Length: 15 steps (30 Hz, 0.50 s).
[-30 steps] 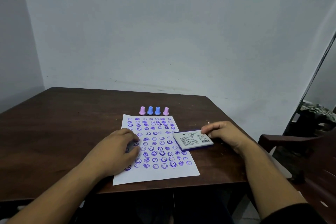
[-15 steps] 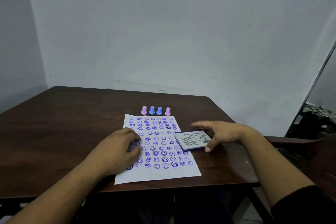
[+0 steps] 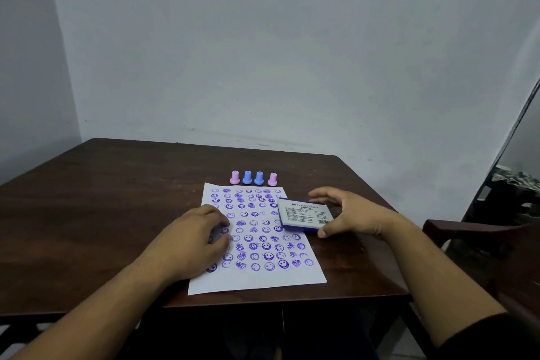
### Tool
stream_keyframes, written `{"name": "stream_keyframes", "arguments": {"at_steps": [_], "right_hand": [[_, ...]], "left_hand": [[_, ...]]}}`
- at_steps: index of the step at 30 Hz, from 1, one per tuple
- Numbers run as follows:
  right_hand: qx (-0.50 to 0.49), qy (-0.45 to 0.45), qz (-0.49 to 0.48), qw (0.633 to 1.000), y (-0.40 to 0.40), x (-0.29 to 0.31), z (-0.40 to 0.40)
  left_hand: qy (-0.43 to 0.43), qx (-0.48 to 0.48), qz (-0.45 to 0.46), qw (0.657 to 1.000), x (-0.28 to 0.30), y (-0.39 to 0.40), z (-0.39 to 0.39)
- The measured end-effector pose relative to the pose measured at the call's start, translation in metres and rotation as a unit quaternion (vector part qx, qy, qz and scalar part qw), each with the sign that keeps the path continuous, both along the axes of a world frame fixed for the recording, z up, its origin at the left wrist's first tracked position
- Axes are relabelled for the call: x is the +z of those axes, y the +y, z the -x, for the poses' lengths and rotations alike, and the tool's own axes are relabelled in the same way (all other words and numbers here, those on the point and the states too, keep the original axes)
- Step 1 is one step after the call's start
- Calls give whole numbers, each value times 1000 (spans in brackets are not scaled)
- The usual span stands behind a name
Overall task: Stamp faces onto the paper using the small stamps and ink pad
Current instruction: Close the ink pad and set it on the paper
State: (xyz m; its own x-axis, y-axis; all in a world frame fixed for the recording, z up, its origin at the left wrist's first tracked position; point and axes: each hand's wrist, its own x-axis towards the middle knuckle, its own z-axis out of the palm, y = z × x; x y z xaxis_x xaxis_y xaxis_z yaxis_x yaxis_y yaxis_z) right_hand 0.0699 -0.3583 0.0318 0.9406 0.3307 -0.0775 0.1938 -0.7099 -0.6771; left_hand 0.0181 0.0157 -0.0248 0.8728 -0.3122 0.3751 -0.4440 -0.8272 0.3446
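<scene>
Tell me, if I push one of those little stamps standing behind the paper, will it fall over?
Probably. Each little stamp stands upright on a wider foot with a narrower top, so a low nudge may just slide it, while a push near the top could tip it. Its round body would then likely roll on the smooth table. It looks small and light.

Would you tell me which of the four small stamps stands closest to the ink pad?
The pink stamp at the row's right end; the other pink one and both blue ones stand farther left of the ink pad.
</scene>
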Motion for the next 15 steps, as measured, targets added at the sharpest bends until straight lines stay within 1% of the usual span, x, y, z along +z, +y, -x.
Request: {"name": "stream_keyframes", "arguments": {"at_steps": [3,11,15], "right_hand": [[18,-7,4,1000,18,1,0],[70,7,-12,997,75,-12,3],[74,0,-18,997,94,-12,8]], "left_hand": [[0,0,-1,1000,0,0,0],[11,10,11,1000,3,-1,4],[31,13,24,999,7,-1,5]]}}
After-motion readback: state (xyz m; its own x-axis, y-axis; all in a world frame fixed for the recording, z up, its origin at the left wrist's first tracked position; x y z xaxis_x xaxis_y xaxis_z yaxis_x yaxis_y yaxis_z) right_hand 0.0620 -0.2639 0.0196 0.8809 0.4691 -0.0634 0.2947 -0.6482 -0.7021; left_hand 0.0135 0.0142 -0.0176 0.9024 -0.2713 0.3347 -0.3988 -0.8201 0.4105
